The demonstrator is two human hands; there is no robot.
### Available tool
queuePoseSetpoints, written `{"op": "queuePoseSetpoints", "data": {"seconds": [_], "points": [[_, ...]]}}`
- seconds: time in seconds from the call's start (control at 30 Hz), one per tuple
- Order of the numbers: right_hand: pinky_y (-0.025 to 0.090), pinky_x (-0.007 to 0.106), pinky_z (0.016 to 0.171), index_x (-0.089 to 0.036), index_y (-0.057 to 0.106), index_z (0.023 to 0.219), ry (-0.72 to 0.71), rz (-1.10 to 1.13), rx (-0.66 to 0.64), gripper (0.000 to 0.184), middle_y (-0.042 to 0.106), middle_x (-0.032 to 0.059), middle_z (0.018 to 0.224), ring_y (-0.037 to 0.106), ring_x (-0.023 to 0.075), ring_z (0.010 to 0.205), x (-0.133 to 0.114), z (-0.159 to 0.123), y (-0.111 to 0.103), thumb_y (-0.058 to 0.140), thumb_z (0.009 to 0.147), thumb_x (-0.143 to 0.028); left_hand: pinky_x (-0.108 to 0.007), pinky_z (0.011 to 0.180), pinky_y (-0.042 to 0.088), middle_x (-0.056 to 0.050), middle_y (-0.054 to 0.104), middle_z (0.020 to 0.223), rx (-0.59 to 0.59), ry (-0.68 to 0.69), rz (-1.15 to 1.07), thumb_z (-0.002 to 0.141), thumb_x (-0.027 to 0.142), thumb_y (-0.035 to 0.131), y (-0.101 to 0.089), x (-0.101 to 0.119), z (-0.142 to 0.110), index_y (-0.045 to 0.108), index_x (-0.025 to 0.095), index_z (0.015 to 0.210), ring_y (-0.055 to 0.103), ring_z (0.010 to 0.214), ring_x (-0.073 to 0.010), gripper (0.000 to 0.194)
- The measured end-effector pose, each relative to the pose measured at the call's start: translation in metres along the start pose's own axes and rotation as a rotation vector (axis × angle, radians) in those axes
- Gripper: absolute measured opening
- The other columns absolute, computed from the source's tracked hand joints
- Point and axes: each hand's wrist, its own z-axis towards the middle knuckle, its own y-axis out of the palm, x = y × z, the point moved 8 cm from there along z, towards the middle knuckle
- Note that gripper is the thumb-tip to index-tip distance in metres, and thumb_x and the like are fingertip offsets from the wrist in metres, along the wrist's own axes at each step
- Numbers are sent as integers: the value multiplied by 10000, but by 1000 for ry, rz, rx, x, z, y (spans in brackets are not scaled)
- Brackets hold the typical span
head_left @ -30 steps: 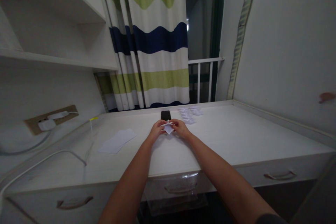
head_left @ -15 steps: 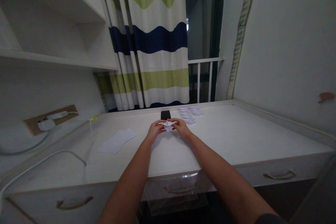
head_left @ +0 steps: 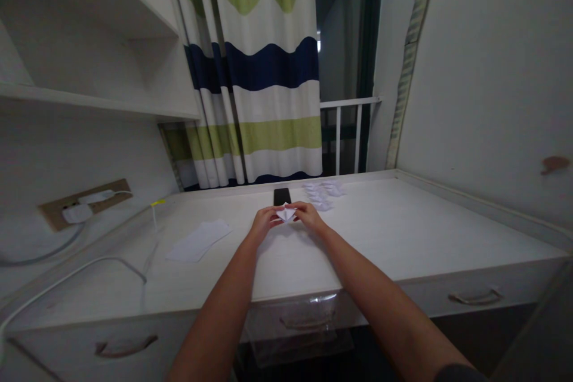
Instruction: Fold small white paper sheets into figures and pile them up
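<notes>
At mid-desktop (head_left: 394,227): left hand (head_left: 264,219) and right hand (head_left: 310,216) grasp folded paper (head_left: 286,213) between them.
Black flat object (head_left: 282,196) just beyond; paper shapes (head_left: 319,197) beyond-right; sheets (head_left: 200,240) left. Desktop extends right to raised edging (head_left: 474,207).

Bare hands (head_left: 263,222), bare forearms (head_left: 224,303), dark grey right sleeve (head_left: 459,373) (just its edge)

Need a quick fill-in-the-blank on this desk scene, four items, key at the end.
1. The folded paper held between the left hand and right hand is ____ in color.
2. The flat sheets lie to the ____ of the hands.
3. The other folded pieces lie to the ____ of the black phone.
4. Besides white and green, the curtain has ____ bands.

Key: white; left; right; dark blue.
</notes>
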Motion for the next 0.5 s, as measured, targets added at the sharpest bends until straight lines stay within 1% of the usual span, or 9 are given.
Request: {"op": "queuePoseSetpoints", "data": {"seconds": [0.1,0.23,0.37,0.5], "points": [[483,231,546,-170,673,826,5,3,-7,251,635,49,855,568,128,687,0,0,0,492,654,-150,-308,671,474,-53,629,729,9,-15,40,555,275,665,0,-2,0,628,117,711,586,696,-151,225],[476,226,534,-172,676,820,-21,-9,-32,233,637,50,864,565,132,691,-4,-2,1,503,664,-187,-298,632,477,-28,603,705,-3,-5,96,498,271,720,1,-3,0,584,127,707,576,680,-141,288],[468,219,533,-183,678,799,-40,-22,-43,221,640,44,874,566,138,719,-8,-4,3,496,681,-227,-280,584,477,-8,582,717,-35,-1,89,491,253,725,2,-6,1,519,143,722,576,652,-131,329],[455,220,521,-181,679,788,-45,-31,-60,218,638,51,884,566,143,719,-9,-5,5,502,685,-258,-270,538,472,0,570,734,-32,-4,118,500,230,713,-1,-9,3,464,166,762,584,636,-142,367]]}}
